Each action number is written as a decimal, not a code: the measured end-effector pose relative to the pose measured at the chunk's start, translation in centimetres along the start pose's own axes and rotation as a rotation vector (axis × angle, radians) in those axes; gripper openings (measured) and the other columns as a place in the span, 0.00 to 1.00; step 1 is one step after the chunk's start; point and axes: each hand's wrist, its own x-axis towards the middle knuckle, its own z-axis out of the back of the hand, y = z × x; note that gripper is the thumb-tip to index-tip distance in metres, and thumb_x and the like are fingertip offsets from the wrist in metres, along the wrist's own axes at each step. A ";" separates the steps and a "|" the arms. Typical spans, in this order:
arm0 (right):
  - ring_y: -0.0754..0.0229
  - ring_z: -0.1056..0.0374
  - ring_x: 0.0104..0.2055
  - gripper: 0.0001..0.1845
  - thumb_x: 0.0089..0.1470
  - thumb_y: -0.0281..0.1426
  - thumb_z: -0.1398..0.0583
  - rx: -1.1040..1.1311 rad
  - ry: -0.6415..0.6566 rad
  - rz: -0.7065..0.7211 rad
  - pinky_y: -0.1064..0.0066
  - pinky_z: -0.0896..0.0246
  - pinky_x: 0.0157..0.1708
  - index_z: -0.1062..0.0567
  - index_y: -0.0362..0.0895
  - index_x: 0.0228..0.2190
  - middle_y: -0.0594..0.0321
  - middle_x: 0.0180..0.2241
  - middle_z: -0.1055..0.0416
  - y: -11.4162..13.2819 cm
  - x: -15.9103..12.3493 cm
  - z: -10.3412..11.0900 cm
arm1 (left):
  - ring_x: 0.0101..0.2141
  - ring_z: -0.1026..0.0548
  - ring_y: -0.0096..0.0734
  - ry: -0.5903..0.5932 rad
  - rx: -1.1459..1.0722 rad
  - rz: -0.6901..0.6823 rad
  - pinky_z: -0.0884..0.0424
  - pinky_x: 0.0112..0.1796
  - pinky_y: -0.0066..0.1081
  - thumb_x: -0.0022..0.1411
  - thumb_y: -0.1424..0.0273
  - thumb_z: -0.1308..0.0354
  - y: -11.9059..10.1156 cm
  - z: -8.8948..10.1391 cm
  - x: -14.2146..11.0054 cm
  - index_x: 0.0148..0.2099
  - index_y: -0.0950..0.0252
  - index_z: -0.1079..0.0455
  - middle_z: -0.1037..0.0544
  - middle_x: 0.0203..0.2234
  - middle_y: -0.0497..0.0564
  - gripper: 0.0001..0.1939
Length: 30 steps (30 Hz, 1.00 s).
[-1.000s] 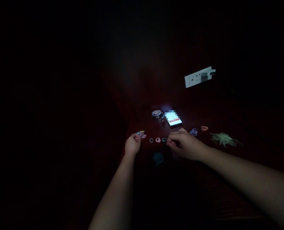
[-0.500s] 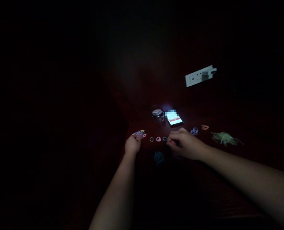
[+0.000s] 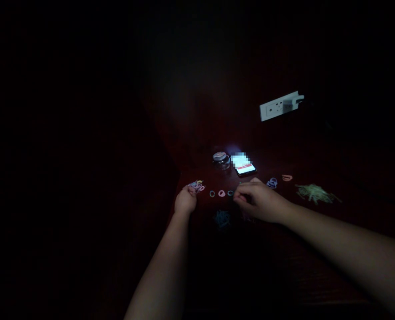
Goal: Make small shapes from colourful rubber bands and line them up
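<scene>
My left hand [image 3: 185, 200] is closed at the near edge of a mixed pile of small bands [image 3: 195, 185]; what its fingers pinch, if anything, is too dark to make out. Over the middle of the table, my right hand [image 3: 255, 200] is curled with thumb and fingertips together, and any thing in them is hidden. Just left of it lie a dark teal ring [image 3: 230, 193], a pink ring [image 3: 221, 194] and another teal ring [image 3: 212, 194] in a row. A purple pile [image 3: 248, 217] shows partly beneath my right hand. A teal pile of bands [image 3: 222, 218] lies nearer me.
Behind the hands stand a lidded glass jar [image 3: 221, 162] and a lit phone [image 3: 245, 168]. To the right are purple bands [image 3: 272, 182], orange bands [image 3: 287, 178] and a yellow-green pile [image 3: 316, 193]. A white socket strip [image 3: 280, 106] with a plug is beyond. Surroundings are very dark.
The whole view has shifted slightly, so everything sits a little further right. Both hands keep nearly the same pose and place among the bands.
</scene>
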 end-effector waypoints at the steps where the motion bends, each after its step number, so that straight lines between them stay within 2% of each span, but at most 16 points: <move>1: 0.65 0.41 0.26 0.07 0.54 0.29 0.43 0.002 0.002 0.001 0.67 0.52 0.36 0.29 0.45 0.25 0.69 0.22 0.33 0.0 0.0 0.0 | 0.36 0.23 0.34 0.000 -0.028 -0.007 0.32 0.36 0.28 0.63 0.67 0.48 0.1 -0.1 0.0 0.45 0.61 0.28 0.20 0.40 0.55 0.11; 4: 0.65 0.40 0.26 0.07 0.54 0.29 0.43 -0.002 0.007 0.002 0.67 0.52 0.36 0.29 0.45 0.25 0.69 0.22 0.34 0.1 0.0 0.0 | 0.34 0.23 0.31 0.010 -0.086 -0.022 0.32 0.34 0.26 0.61 0.68 0.47 0.2 -0.2 0.1 0.43 0.60 0.27 0.20 0.39 0.52 0.10; 15: 0.64 0.40 0.27 0.07 0.54 0.29 0.43 0.001 0.007 -0.006 0.67 0.52 0.36 0.29 0.45 0.25 0.69 0.22 0.33 0.1 0.0 0.1 | 0.33 0.23 0.35 0.009 -0.041 -0.004 0.33 0.33 0.27 0.62 0.65 0.47 -0.2 0.3 -0.2 0.39 0.62 0.27 0.19 0.36 0.54 0.10; 23: 0.65 0.40 0.25 0.08 0.55 0.30 0.44 -0.019 0.027 -0.012 0.66 0.51 0.36 0.28 0.45 0.26 0.69 0.22 0.34 0.1 0.0 0.1 | 0.31 0.24 0.32 -0.041 -0.109 -0.007 0.34 0.31 0.26 0.63 0.67 0.48 -0.1 0.2 -0.1 0.37 0.62 0.29 0.20 0.32 0.53 0.08; 27: 0.65 0.40 0.26 0.09 0.56 0.31 0.44 -0.027 0.024 -0.005 0.66 0.50 0.36 0.28 0.45 0.26 0.69 0.22 0.33 0.1 -0.1 0.1 | 0.33 0.23 0.29 -0.079 -0.208 -0.100 0.32 0.35 0.25 0.63 0.69 0.47 -1.1 0.4 -0.5 0.38 0.63 0.28 0.20 0.33 0.52 0.07; 30: 0.64 0.38 0.27 0.06 0.56 0.29 0.43 -0.027 0.003 0.005 0.66 0.49 0.37 0.27 0.45 0.28 0.68 0.24 0.32 -0.1 0.0 0.0 | 0.34 0.24 0.26 -0.077 -0.315 -0.257 0.31 0.38 0.24 0.63 0.69 0.46 -2.8 0.9 -1.3 0.40 0.63 0.28 0.20 0.34 0.50 0.06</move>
